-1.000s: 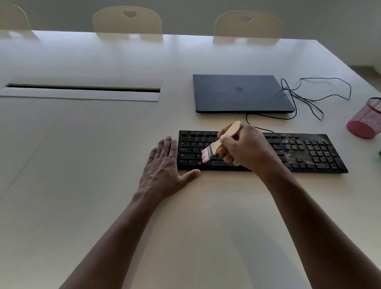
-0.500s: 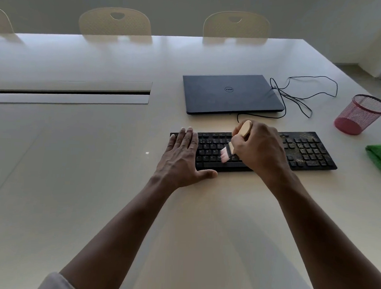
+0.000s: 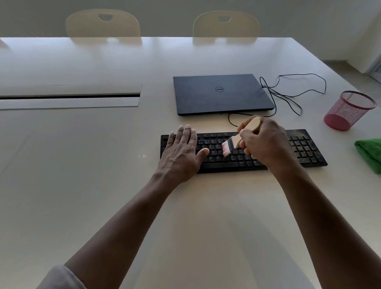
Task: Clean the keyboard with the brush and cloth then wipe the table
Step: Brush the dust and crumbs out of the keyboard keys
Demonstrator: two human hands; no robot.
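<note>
Head view: a black keyboard (image 3: 246,151) is seen lying flat on the pale desk (image 3: 96,184), just in front of a closed laptop (image 3: 222,94). The left hand (image 3: 181,152) is laid flat, fingers straight, on the left end of the keyboard, thumb out over the keys, pressing it down. The right hand (image 3: 266,145) is curled round the wooden handle of the brush (image 3: 240,139), which is tilted with its pale bristles down on the middle key rows, just right of the left thumb. The number pad at the right end is seen speckled with dust and crumbs. The cloth (image 3: 375,153), green and bunched, is lying on the desk at the right edge, well apart from the keyboard, untouched. A red mesh cup (image 3: 348,110) is standing behind it, and a black cable (image 3: 296,90) is looped beside the laptop. Step in hand is judged to be brushing the keys, with the task early: cloth pass and desk wipe not yet done. For a good pass, the keyboard should be kept pinned by the left hand so it is not dragged, bristles should be worked along the gaps between rows in one direction, and debris should be pushed off one edge rather than scattered. Light pressure is advised so keys are not popped. The dirty right end is judged to need the most strokes. Crumbs swept onto the desk will have to be caught in the final wipe.
</note>
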